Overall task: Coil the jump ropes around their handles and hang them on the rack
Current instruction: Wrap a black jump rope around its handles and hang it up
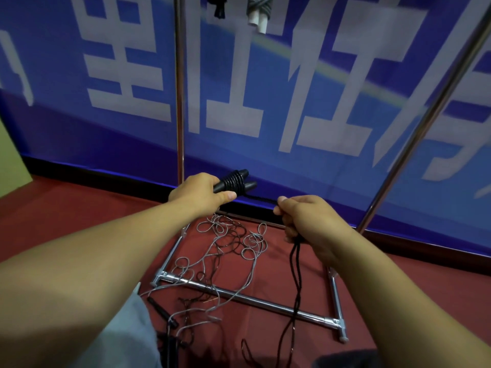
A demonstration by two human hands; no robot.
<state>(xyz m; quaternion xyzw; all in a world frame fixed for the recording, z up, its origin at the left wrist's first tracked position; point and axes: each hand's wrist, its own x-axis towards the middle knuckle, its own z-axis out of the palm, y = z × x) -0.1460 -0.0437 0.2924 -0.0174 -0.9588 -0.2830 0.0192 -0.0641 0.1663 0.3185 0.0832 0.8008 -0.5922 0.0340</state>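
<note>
Red floor (79,221), blue banner (265,102) with big white characters behind a chrome rack (180,102). Head view: left hand (198,193) grips a pair of black handles (235,181), black rope (295,274) coiled around them in tight turns. Right hand (308,221), fingers curled, pinches that rope just beside the handles; slack hangs to the floor. Tangled grey rope (233,251) and dark rope lie over the rack's base bars. Two coiled ropes (257,9) hang at top edge.
</note>
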